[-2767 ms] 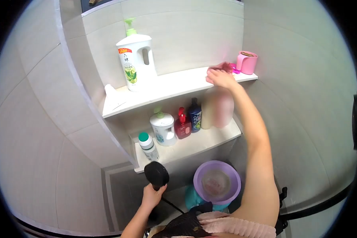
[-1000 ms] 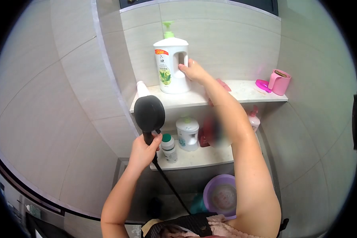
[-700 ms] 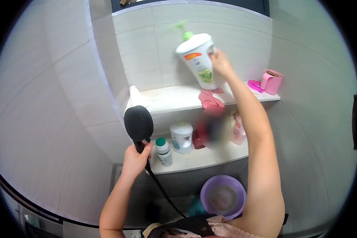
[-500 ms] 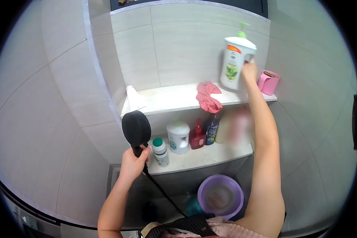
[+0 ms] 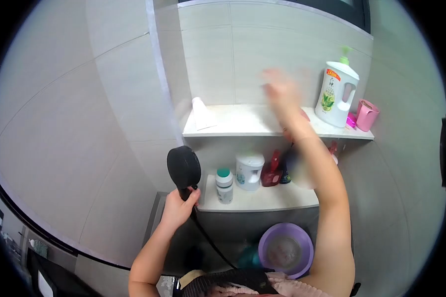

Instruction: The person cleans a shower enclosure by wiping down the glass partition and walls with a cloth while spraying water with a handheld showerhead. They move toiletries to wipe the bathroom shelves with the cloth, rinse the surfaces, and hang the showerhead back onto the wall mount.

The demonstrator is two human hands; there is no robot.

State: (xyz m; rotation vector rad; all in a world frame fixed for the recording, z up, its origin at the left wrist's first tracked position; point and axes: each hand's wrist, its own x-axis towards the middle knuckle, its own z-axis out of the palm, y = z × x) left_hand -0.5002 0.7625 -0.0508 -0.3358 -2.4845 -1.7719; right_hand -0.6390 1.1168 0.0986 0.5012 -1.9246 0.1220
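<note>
A: How are the left hand (image 5: pixel 177 209) and the right hand (image 5: pixel 282 94) occupied?

B: By the left, the black shower head (image 5: pixel 184 166) is gripped around its handle, the round head being held uppermost. A black hose (image 5: pixel 210 240) is led down from it. The right is raised over the upper shelf (image 5: pixel 238 119), and its fingers, blurred, appear to be held wide.

A: Is the shelf touched by the right?

B: That cannot be told. The pink cloth (image 5: pixel 306 115) is placed nearest to it, on the upper shelf, mostly covered by the forearm.

A: And where is the tall white pump bottle (image 5: pixel 336 94) found?

B: It is stood upright toward the right end of the upper shelf, well apart from the right hand. Just beside it, a magenta object (image 5: pixel 351 120) and a pink mug (image 5: pixel 367 116) are set. At the far left end, a white tube (image 5: pixel 201 116) is placed.

A: What is seen lower down?

B: On the lower shelf (image 5: pixel 262 202), a green-capped bottle (image 5: pixel 224 193), a white handled container (image 5: pixel 247 173) and a red pump bottle (image 5: pixel 271 174) are ranged from left to right. A dark blue bottle (image 5: pixel 285 174) is partly hidden by blur. Beneath the shelf, a purple basin (image 5: pixel 308 243) is seen beside the right arm.
</note>
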